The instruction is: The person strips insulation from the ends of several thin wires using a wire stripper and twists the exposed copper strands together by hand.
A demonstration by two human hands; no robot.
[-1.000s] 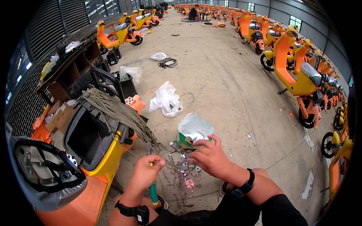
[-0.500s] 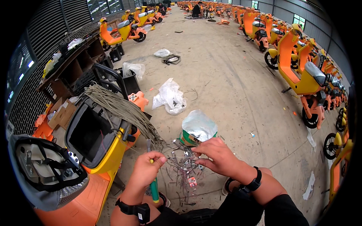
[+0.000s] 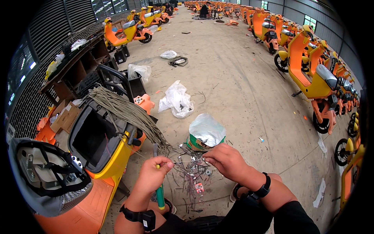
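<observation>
My left hand (image 3: 152,174) is closed round a tool with a green-and-yellow handle (image 3: 160,197) and a flat grey blade (image 3: 155,149) that points up and away. Between its thumb and forefinger is one end of a thin, pale wire (image 3: 186,161). The wire runs nearly level across to my right hand (image 3: 226,159), whose thumb and fingertips are pinched on the other end. Under the wire, dark wire scraps and small metal bits (image 3: 191,175) litter the floor. Just beyond stands a green bag with a white inside (image 3: 206,126), its mouth wide.
On my left stands a yellow-orange scooter body (image 3: 113,163), a bundle of grey-green cables (image 3: 124,111) lying across it. An upturned grey seat (image 3: 50,175) rests nearer. A clear plastic bag (image 3: 176,100) lies ahead. Rows of scooters (image 3: 307,74) line the right; a person (image 3: 204,11) sits far off.
My right hand's fingers, spread apart before, have closed into a pinch on the wire's end, and the hand has shifted slightly right. My left hand keeps its hold on tool and wire.
</observation>
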